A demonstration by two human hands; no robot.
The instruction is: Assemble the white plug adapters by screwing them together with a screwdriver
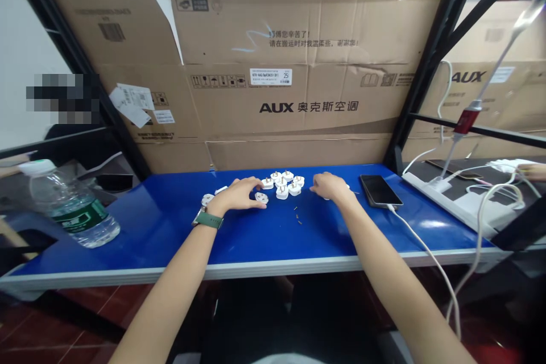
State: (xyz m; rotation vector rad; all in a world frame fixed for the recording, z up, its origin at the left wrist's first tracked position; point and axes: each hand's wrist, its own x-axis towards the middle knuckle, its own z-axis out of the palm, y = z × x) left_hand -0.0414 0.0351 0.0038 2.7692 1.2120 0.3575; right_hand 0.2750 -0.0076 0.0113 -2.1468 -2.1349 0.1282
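My left hand point(240, 194), with a green watch strap point(210, 219) at its wrist, curves its thumb and fingers around a round white plug part point(261, 198) on the blue table. More white parts point(207, 199) lie beside and behind that wrist. Between the hands stands a cluster of several white plugs point(281, 182), pins up. My right hand point(329, 186) is lowered to the table right of the cluster, fingers bent together, over a white piece mostly hidden beneath it. Several tiny brass-coloured pieces point(297, 216) lie in front of the cluster.
A water bottle point(74, 205) stands tilted in view at the left. A black phone point(380, 190) with a white cable point(422, 244) lies at the right. Cardboard point(298, 119) closes off the back. Beyond the right frame are a power strip point(452, 205) and another person's hand point(533, 172).
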